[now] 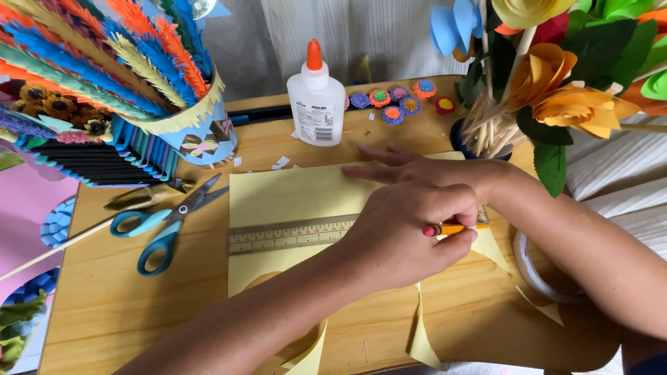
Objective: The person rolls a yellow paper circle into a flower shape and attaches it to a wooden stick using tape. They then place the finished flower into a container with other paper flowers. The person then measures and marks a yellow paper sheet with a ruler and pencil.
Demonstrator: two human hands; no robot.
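The left hand (410, 232) is closed in a writing grip around an orange pencil with a red end (445, 229). Its fingers are curled tight, and the tip is hidden under the hand. The right hand (410, 167) lies open and flat, fingers spread and pressing down on the pale yellow sheet of paper (299, 194).

This sheet rests on the light wooden table (104, 312). A flat metal ruler (292, 236) lies across the middle of the sheet, running left to right, and its right end disappears beneath the left hand. The pencil sits at that end, just against the ruler's edge.

By the look of it, some cutting is already done. Curved yellow paper offcuts (424, 333) lie at the near edge of the sheet, and small white scraps sit beyond its far edge. No drawn line can be made out along the ruler, so the marking seems to be at an early point, though the hand may be covering it.

Left of the sheet lie blue-handled scissors (163, 226), blades shut. Beyond its far edge stand a white glue bottle with an orange cap (316, 104) and a cluster of small rolled paper flowers (396, 101). A roll of white tape (538, 271) sits to the right of the sheet.
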